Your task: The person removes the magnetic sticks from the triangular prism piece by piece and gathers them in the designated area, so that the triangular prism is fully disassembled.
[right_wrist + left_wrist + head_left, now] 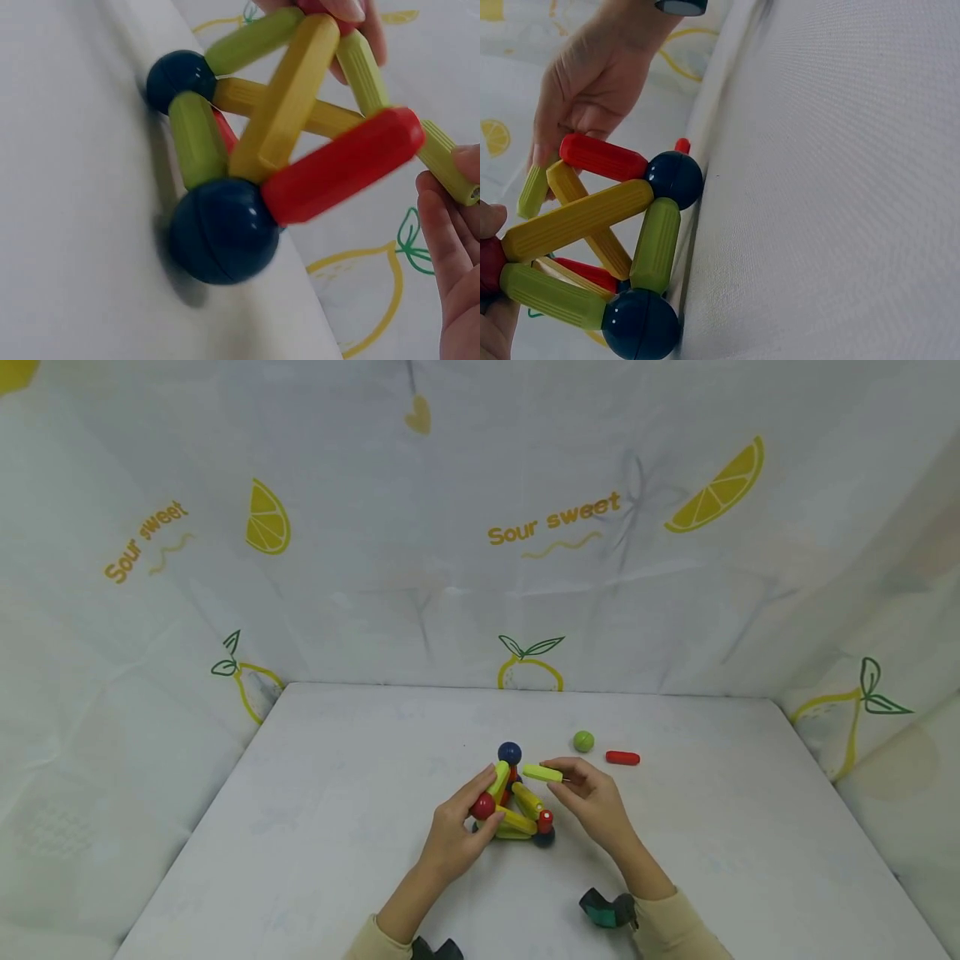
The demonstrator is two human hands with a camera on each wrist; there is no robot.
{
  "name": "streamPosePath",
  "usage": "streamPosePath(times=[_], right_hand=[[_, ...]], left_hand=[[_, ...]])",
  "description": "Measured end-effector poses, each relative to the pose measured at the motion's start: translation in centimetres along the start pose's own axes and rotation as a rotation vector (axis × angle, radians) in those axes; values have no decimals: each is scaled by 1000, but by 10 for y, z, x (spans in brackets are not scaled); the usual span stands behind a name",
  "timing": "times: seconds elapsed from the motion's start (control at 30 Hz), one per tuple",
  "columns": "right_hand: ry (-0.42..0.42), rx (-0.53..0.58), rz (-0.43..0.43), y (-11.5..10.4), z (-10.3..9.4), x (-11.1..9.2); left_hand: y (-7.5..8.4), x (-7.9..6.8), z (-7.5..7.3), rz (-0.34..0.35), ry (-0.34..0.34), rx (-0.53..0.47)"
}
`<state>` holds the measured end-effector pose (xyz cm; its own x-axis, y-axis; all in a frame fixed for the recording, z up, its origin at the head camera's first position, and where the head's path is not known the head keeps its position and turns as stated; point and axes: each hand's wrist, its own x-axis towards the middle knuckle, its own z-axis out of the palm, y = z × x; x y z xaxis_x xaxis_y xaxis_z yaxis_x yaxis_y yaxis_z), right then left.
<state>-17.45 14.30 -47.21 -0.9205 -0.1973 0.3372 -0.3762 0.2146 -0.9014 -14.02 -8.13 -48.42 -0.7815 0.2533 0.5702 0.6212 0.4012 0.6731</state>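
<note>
A frame of magnetic rods and balls stands on the white table in front of me, with yellow rods [517, 820], lime rods [656, 244] and dark blue balls [223, 231] at its base. My left hand [453, 837] holds its upper red ball [483, 806] between thumb and fingers. From one blue base ball a red rod [345, 166] slants up, its upper end bare. To the right of the frame, my right hand [594, 797] pinches a loose lime rod [542, 772] by one end. The rod's other end points toward the frame's upper part.
Beyond my right hand, a light green ball [583, 742] and a red rod [622, 758] lie on the table [360, 760]. A lemon-print cloth [375, 610] hangs behind the far edge. Dark devices [606, 910] are strapped at the wrists.
</note>
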Motion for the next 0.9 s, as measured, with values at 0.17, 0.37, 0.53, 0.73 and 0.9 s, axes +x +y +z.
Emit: streamPosePath(times=[0.17,0.37,0.53,0.73,0.9], right_hand=[[32,4,-2,5,-15,2],[99,-15,58,17,-36,4],[137,-73,132,34,-57,3],[177,-136,179,53,-79,0],[234,-229,274,63,-91,-4]], left_hand=[[0,0,0,7,8,-7],[-2,0,1,27,13,1],[-1,0,0,10,4,-15],[-1,1,1,1,11,-25],[-4,0,1,17,9,-20]])
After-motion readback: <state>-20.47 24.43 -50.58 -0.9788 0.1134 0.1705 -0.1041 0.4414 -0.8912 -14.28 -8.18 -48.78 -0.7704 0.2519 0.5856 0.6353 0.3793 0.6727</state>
